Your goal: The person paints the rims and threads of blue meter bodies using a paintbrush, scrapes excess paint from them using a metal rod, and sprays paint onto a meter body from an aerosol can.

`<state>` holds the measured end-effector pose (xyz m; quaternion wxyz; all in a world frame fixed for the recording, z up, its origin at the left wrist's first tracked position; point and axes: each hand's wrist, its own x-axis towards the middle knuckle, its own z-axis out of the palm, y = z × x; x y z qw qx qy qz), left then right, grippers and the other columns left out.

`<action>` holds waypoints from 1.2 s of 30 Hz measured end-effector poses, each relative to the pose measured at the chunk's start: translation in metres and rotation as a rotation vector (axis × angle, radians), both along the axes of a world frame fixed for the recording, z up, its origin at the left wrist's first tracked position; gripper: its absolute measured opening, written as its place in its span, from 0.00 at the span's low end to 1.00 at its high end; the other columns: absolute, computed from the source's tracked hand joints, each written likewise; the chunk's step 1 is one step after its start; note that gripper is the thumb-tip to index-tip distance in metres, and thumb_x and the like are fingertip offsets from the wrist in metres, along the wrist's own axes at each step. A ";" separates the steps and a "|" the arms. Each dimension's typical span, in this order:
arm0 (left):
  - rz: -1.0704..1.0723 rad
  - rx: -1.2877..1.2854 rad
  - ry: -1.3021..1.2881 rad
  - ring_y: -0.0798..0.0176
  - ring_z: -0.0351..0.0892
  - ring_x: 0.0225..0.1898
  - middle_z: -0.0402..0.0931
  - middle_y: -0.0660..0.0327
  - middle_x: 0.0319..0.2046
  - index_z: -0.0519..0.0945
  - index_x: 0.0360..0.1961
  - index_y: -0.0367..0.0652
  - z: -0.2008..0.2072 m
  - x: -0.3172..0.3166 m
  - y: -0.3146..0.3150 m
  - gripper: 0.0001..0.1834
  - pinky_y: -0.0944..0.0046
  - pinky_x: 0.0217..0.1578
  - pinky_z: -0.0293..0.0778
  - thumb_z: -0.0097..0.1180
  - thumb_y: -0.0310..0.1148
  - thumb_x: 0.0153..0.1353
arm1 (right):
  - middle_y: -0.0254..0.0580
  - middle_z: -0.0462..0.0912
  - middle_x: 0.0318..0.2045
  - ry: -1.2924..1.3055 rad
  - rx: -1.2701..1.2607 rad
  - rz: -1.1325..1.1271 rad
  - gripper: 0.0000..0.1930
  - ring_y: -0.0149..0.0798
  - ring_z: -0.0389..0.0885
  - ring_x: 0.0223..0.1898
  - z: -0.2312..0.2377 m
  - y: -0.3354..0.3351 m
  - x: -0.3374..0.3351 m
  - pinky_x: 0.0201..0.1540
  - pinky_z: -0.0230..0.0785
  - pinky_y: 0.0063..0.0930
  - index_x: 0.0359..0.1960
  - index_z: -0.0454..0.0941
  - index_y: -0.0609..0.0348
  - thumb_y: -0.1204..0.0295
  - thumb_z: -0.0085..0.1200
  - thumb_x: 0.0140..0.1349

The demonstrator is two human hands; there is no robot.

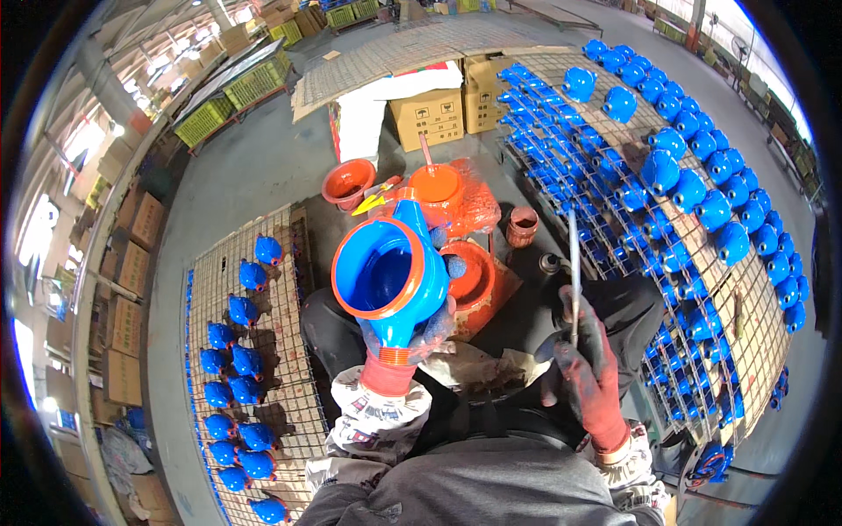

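Note:
My left hand (431,333), in a grey-and-red work glove, grips a blue-painted metal casting (427,296) from below and behind. Its round, wide mouth has an orange-red painted rim and faces up toward me; a threaded orange neck sits by my wrist. In my gloved right hand (586,368) a thin, light-coloured stick (574,263) stands upright between the fingers. Whether the stick ends in bristles cannot be made out. Just beyond the casting is an orange-red paint pot (436,182) wrapped in plastic, and another orange-coated bucket (471,279) sits partly behind the casting.
A red basin (348,182) and a small red-brown cup (522,228) stand on the floor. Blue castings cover a mesh rack (741,324) at right; several more sit on a low mesh rack (289,394) at left. Cardboard boxes (427,118) stand ahead.

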<state>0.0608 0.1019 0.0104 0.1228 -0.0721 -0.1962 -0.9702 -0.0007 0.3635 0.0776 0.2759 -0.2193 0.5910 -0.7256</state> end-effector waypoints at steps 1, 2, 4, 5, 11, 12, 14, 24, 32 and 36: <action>-0.043 0.029 -0.028 0.53 0.77 0.20 0.73 0.33 0.53 0.57 0.69 0.33 -0.008 0.001 0.000 0.49 0.62 0.16 0.71 0.54 0.62 0.60 | 0.43 0.79 0.44 -0.013 -0.020 0.053 0.29 0.24 0.76 0.30 0.002 -0.003 0.001 0.25 0.74 0.20 0.73 0.52 0.60 0.75 0.40 0.71; -0.059 0.067 -0.036 0.51 0.77 0.21 0.74 0.33 0.52 0.57 0.69 0.33 -0.015 0.001 -0.001 0.48 0.61 0.17 0.71 0.54 0.61 0.61 | 0.45 0.79 0.47 0.017 -0.019 0.060 0.29 0.26 0.78 0.31 0.003 -0.007 0.004 0.24 0.73 0.20 0.73 0.52 0.62 0.75 0.41 0.71; -0.088 0.144 -0.052 0.48 0.76 0.23 0.75 0.35 0.50 0.58 0.69 0.35 -0.021 0.004 0.000 0.45 0.59 0.18 0.70 0.55 0.58 0.62 | 0.51 0.77 0.52 0.065 -0.028 0.072 0.29 0.30 0.81 0.32 0.005 -0.013 0.007 0.21 0.71 0.18 0.71 0.52 0.67 0.75 0.42 0.70; -0.068 0.148 -0.095 0.47 0.76 0.24 0.75 0.36 0.50 0.58 0.69 0.35 -0.020 0.004 0.001 0.44 0.58 0.19 0.71 0.54 0.57 0.62 | 0.54 0.76 0.56 0.083 -0.020 0.063 0.28 0.31 0.82 0.32 0.005 -0.017 0.009 0.20 0.70 0.18 0.70 0.53 0.69 0.76 0.43 0.69; -0.094 0.083 0.122 0.42 0.77 0.33 0.73 0.45 0.57 0.60 0.71 0.49 0.000 -0.012 0.004 0.47 0.50 0.26 0.73 0.54 0.65 0.58 | 0.49 0.81 0.44 0.081 0.000 0.149 0.25 0.25 0.78 0.25 0.011 -0.023 0.003 0.18 0.65 0.16 0.66 0.61 0.70 0.73 0.45 0.69; -0.136 0.018 0.233 0.41 0.77 0.35 0.72 0.46 0.58 0.60 0.71 0.52 0.001 -0.015 0.003 0.48 0.49 0.28 0.74 0.55 0.69 0.55 | 0.48 0.83 0.40 0.063 0.028 0.154 0.25 0.24 0.76 0.23 0.012 -0.022 0.002 0.18 0.64 0.16 0.66 0.62 0.70 0.73 0.45 0.69; -0.041 -0.069 0.248 0.38 0.77 0.36 0.72 0.46 0.58 0.61 0.70 0.54 -0.003 -0.017 0.004 0.49 0.47 0.30 0.74 0.55 0.71 0.54 | 0.46 0.83 0.35 0.066 0.018 0.139 0.24 0.22 0.73 0.20 0.013 -0.022 0.001 0.17 0.62 0.16 0.65 0.63 0.70 0.73 0.45 0.69; -0.140 0.104 0.294 0.34 0.76 0.44 0.70 0.45 0.58 0.64 0.66 0.50 -0.015 -0.015 0.001 0.50 0.41 0.39 0.76 0.56 0.73 0.51 | 0.34 0.77 0.24 0.161 -0.079 0.086 0.22 0.21 0.66 0.16 0.005 -0.030 0.005 0.18 0.59 0.16 0.62 0.66 0.70 0.72 0.46 0.69; -0.123 0.167 0.296 0.35 0.75 0.50 0.69 0.47 0.58 0.66 0.62 0.45 -0.001 -0.019 0.009 0.52 0.39 0.46 0.77 0.59 0.74 0.48 | 0.37 0.82 0.27 0.328 -0.065 0.055 0.20 0.20 0.68 0.19 -0.004 -0.034 0.006 0.21 0.58 0.15 0.57 0.71 0.71 0.73 0.52 0.66; -0.111 0.251 0.311 0.38 0.75 0.53 0.69 0.48 0.57 0.67 0.61 0.43 -0.002 -0.023 0.013 0.53 0.39 0.50 0.75 0.59 0.75 0.46 | 0.40 0.83 0.32 0.344 -0.073 -0.025 0.20 0.19 0.69 0.19 -0.005 -0.035 0.010 0.23 0.60 0.16 0.54 0.72 0.72 0.70 0.54 0.64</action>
